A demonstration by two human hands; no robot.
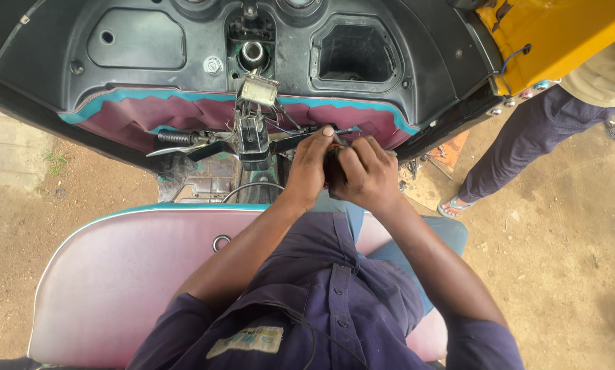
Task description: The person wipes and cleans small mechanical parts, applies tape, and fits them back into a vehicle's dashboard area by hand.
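Note:
Both my hands meet on the right half of a handlebar [184, 139] of a small three-wheeled vehicle. My left hand [309, 166] is closed around the right handlebar grip, mostly hidden under my fingers. My right hand [366, 175] is curled over a small dark part right beside it; what it pinches is hidden. A grey switch housing [252, 137] with loose coloured wires [283, 123] sits at the centre of the bar, under a small pale box [259, 89].
A black dashboard panel [136, 41] with an open cut-out [355, 53] spans the top. I sit on a pink seat [129, 274]. Another person's leg [520, 147] and sandalled foot [452, 205] stand on sandy ground at right, beside yellow bodywork [561, 31].

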